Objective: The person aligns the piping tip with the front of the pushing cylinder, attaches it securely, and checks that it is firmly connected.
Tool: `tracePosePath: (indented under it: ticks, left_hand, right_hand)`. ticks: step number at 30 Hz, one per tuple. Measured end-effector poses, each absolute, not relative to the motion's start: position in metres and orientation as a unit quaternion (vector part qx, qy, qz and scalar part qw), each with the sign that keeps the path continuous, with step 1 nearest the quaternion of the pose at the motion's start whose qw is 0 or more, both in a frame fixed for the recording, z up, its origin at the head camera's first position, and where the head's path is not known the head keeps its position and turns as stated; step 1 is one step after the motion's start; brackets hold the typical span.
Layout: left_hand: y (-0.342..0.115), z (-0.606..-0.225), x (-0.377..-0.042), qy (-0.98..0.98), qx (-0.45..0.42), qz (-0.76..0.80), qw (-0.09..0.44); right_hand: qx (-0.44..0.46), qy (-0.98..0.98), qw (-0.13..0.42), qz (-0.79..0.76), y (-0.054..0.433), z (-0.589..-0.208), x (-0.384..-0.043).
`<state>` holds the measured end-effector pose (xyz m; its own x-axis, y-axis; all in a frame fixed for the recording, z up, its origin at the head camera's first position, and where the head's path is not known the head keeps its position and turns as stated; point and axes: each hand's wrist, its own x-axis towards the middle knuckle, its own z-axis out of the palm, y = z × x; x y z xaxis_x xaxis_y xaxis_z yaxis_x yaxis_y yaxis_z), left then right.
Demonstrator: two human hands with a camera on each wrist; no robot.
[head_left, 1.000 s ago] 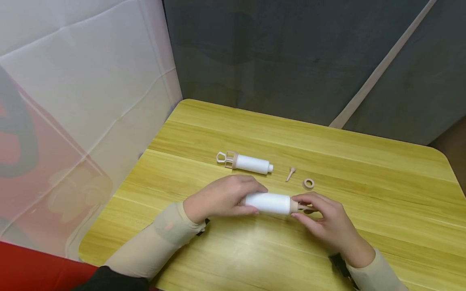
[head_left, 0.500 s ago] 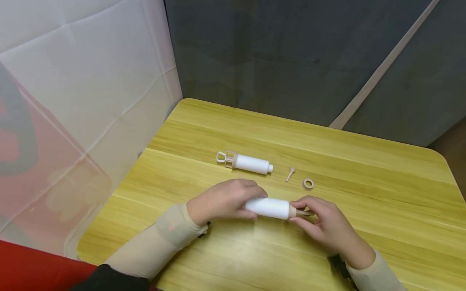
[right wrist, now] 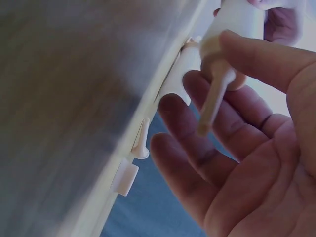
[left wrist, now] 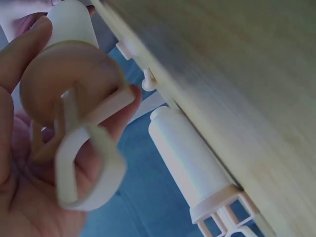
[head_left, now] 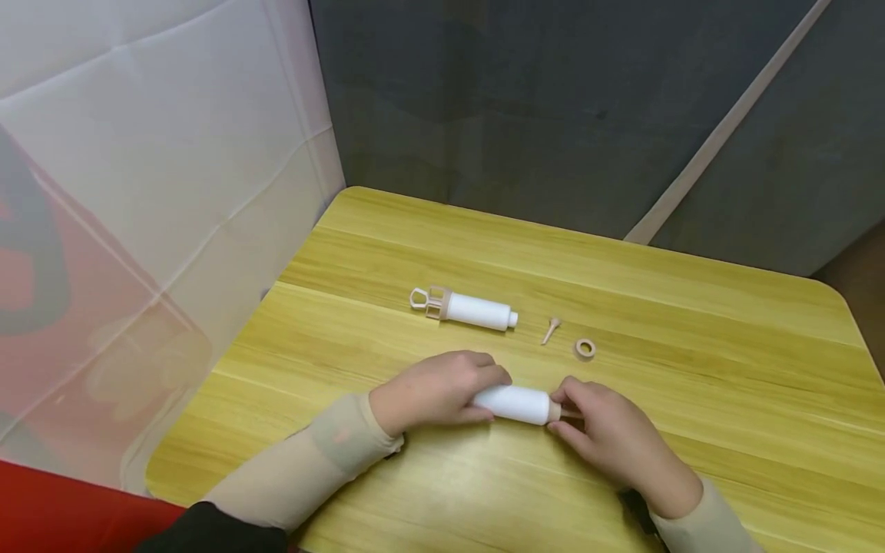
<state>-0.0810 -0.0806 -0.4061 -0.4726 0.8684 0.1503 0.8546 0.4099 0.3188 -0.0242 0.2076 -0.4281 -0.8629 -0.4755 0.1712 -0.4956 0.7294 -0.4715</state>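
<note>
Between my hands is a white toy syringe (head_left: 517, 405), lying roughly level above the table. My left hand (head_left: 442, 392) grips its barrel at the plunger end; the tan flange and looped plunger handle (left wrist: 91, 168) show in the left wrist view. At the other end, my right hand (head_left: 615, 434) pinches the tan collar with thumb and fingers. A thin tan nozzle (right wrist: 216, 96) points out of that collar towards the right palm. Behind the hands lies a second toy syringe (head_left: 478, 311) with a bare white tip. Beside it are a loose tan nozzle (head_left: 551, 331) and a tan ring (head_left: 585, 349).
Everything lies on a wood-grain table (head_left: 726, 369) with rounded corners. A dark grey cloth (head_left: 553, 115) hangs behind its far edge. Along the left side stands a pale fabric wall (head_left: 207, 138) with a red printed area.
Both hands and the held syringe have shifted slightly towards the near edge. My right fingers have turned a little about the collar and cover more of the nozzle. The loose parts stay put.
</note>
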Motion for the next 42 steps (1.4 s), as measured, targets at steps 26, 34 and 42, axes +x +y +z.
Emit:
tracePosePath:
  ticks: [26, 34, 42]
  left_hand:
    - [-0.074, -0.412, -0.076, 0.857, 0.483, 0.148, 0.1]
    - [-0.074, -0.412, -0.076, 0.86, 0.479, 0.143, 0.102]
    - [-0.074, -0.401, -0.079, 0.866, 0.477, 0.128, 0.076]
  right_hand:
    - [0.278, -0.932, -0.035, 0.228, 0.205, -0.429, -0.023]
    - [0.219, -0.946, -0.059, 0.231, 0.217, -0.418, -0.028]
    - [0.138, -0.959, -0.051, 0.244, 0.24, -0.399, -0.044]
